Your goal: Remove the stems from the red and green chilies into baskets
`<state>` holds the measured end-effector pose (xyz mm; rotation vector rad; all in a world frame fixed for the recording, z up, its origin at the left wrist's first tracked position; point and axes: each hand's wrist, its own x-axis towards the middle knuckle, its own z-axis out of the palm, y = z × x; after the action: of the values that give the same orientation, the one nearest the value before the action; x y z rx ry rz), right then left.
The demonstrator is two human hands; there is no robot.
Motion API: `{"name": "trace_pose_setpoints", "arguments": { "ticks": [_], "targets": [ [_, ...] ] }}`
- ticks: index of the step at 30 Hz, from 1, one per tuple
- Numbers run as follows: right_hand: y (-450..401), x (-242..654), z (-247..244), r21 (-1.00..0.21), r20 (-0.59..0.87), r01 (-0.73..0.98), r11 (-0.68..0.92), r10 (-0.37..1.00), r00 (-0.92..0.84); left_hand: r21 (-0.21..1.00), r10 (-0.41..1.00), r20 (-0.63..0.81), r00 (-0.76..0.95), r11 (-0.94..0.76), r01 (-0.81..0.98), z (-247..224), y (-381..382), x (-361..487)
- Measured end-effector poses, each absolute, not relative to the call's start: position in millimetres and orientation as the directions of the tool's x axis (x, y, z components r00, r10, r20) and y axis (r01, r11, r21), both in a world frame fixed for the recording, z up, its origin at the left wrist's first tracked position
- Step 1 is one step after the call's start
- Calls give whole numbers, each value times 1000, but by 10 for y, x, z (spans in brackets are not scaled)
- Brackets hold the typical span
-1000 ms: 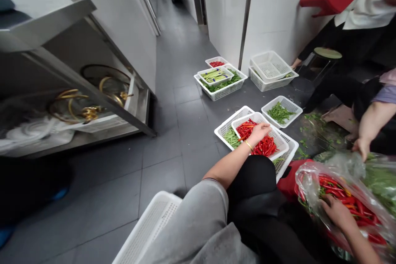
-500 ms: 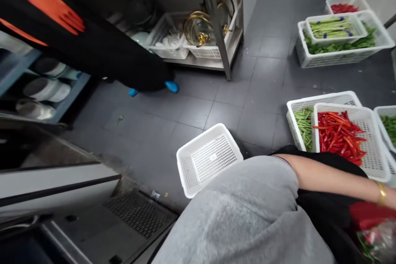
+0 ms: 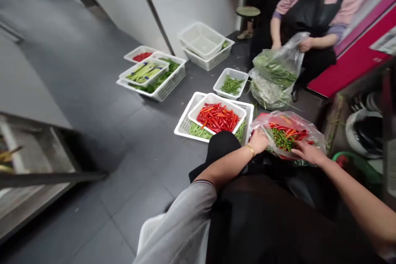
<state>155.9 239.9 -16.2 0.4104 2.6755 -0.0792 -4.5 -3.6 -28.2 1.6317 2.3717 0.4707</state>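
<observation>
- Shelf [image 3: 34, 173]: far left of the chili basket [image 3: 240, 112], nearer the person.
- Red basket [image 3: 130, 55]: back-left of the chili basket; holds something red, too small to name.
- Leafy basket [image 3: 168, 86]: just beside the red basket, back-left of the chili basket; dark leafy greens inside, a tray [image 3: 163, 64] of banded green stalks resting on top.
- Bean basket [image 3: 191, 112]: directly under the chili basket; green beans show around its near side.
- Chili basket: red chilies [image 3: 219, 117] heaped loosely, pointing many ways.
- Paired baskets [image 3: 202, 41]: behind the chili basket, the upper tilted over a lower one holding greens.
- Greens basket [image 3: 234, 73]: just behind and right of the chili basket; cut greens inside.
- Left hand [image 3: 259, 140]: right of the chili basket, fingers curled at the bag's near-left edge; whether they pinch plastic, I cannot tell.
- Greens bag [image 3: 274, 70]: back-right of the chili basket, in a co-worker's hands [image 3: 306, 44].
- Bag [image 3: 317, 134]: right of the chili basket, clear, full of red chilies; mouth upward, long axis running left to right. Green stems [image 3: 283, 139] face the person, red pods lie beyond.
- Right hand [image 3: 309, 152]: at the bag's mouth, fingers loosely spread over the chilies; cannot tell if any are held.
- Green tub [image 3: 346, 156]: far right of the chili basket; contents blurred.
</observation>
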Motion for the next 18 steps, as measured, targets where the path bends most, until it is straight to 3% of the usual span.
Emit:
{"name": "trace_pose_setpoints", "arguments": {
  "ticks": [2, 4, 6, 10, 15, 18],
  "targets": [
    [2408, 1862, -147, -107, -456, 245, 963, 172, -873, 310, 927, -33, -374, 365, 878, -253, -76, -109],
    [2411, 2096, -130, -129, -430, 172, 977, 101, -897, 284, 905, -19, -425, 412, 866, -218, -100, -144],
    [2423, 2191, -89, -14, -388, 136, 991, 120, -914, 282, 882, 27, -470, 444, 850, -189, -103, -159],
    [2485, 1874, 239, 288, -336, 246, 925, 339, -879, 313, 873, 63, -483, 443, 840, -148, -106, -156],
    [2533, 1328, 991, 362, -92, 276, 891, 328, -940, 441, 911, 79, -405, 333, 834, -112, -195, -153],
    [2547, 1389, 1157, 374, -161, 256, 891, 334, -929, 472, 924, 125, -361, 264, 841, -125, -234, -146]
  ]
}}
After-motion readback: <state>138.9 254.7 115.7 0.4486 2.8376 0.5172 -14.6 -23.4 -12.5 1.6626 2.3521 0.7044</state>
